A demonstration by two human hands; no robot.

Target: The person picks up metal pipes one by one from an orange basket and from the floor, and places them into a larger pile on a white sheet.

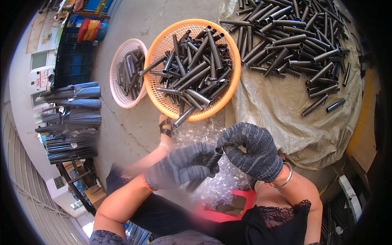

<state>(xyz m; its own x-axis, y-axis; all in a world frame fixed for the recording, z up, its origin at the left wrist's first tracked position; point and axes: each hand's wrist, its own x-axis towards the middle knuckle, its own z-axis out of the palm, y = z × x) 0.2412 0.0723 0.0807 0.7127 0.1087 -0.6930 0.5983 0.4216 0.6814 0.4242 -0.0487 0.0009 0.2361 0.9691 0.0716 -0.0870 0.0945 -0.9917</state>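
Observation:
Both my hands wear grey knitted gloves and meet in front of my body. My left hand (pixel 179 165) is closed round a short dark tube (pixel 219 151), whose open end sticks out beyond the fingers; most of its length is hidden by the glove. At that end, my right hand (pixel 254 152) is pinched, thumb and forefinger close to the tube's rim. A small dark bit shows at its fingertips, too small to name. Beneath the hands lies a heap of clear plastic scraps (pixel 228 181).
Ahead stands an orange basket (pixel 235 77) full of dark tubes, with a smaller pale pink basket (pixel 130 105) of tubes beside it. More tubes (pixel 286 45) are heaped on a tarp (pixel 286 122) at the right. A red plastic stool (pixel 249 199) is below me; bundled rods (pixel 73 122) lie left.

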